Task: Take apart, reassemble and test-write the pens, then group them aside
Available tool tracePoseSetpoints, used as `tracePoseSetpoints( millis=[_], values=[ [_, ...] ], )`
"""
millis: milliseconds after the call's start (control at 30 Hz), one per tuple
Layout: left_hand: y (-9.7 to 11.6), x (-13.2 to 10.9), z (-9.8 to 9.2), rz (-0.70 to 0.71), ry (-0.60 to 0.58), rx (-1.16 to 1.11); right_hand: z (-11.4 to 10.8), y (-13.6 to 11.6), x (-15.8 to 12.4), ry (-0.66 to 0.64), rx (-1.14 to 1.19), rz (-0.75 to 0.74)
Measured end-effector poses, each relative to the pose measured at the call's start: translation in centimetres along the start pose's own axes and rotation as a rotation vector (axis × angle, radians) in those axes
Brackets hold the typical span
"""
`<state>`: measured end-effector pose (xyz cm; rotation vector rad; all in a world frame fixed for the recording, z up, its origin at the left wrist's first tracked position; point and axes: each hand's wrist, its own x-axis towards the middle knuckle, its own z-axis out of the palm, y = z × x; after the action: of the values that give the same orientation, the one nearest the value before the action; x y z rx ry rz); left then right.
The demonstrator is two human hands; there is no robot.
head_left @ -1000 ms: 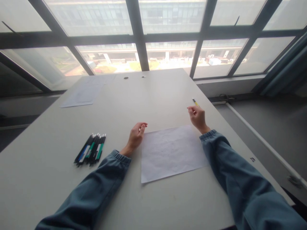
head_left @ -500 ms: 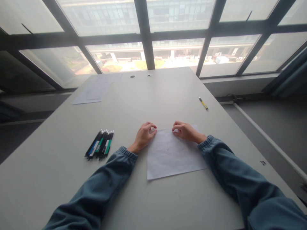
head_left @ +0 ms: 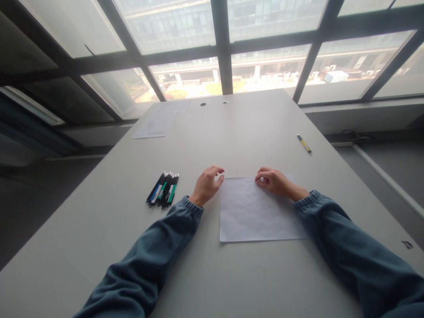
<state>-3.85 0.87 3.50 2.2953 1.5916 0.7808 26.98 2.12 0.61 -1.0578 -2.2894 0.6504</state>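
A white sheet of paper (head_left: 251, 216) lies nearly flat on the table in front of me, its surface slightly wavy. Just off its upper left corner is my left hand (head_left: 208, 184), thumb and fingers apart with nothing between them. My right hand (head_left: 276, 182) rests over the upper part of the sheet. Its thumb and fingertips are pinched together at the paper near the top edge; how much paper they grip is hard to see. Left of my left hand, several pens (head_left: 163, 190) with black, green and blue parts lie side by side in a bunch.
A yellow and black pen (head_left: 304, 144) lies near the right edge of the white table (head_left: 198, 274). More papers (head_left: 154, 121) are at the far left. A small dark mark (head_left: 407, 244) is near the right edge. Large windows (head_left: 185, 73) stand beyond the table.
My left thumb and fingers have spread apart and come away from the paper's corner. My right hand stays pinched at the sheet. The whole view has turned left, so everything appears further right.
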Motion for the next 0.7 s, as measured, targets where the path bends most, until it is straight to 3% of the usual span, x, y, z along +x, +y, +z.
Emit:
tracePoseSetpoints(
  millis=[200, 367, 467, 533, 700],
  values=[
    [-2.3, -1.0, -7.6, -0.332, -0.088, 0.344, 0.1, 0.0, 0.0, -0.004, 0.003, 0.012],
    [-7.7, -1.8, -13.2, -0.616, 0.039, 0.438, 0.5, 0.6, -0.1, 0.013, 0.002, 0.005],
    [-11.0, -2.1, -14.6, -0.662, 0.039, 0.470, 0.6, 0.9, -0.1, 0.031, 0.016, 0.004],
    [-12.3, -2.2, -14.8, -0.602, 0.049, 0.442, 0.6, 1.0, -0.1, 0.033, 0.023, 0.003],
    [-13.0, -2.3, -14.0, -0.534, 0.030, 0.281, 0.7, 1.0, -0.2, 0.033, 0.021, 0.003]
  ],
)
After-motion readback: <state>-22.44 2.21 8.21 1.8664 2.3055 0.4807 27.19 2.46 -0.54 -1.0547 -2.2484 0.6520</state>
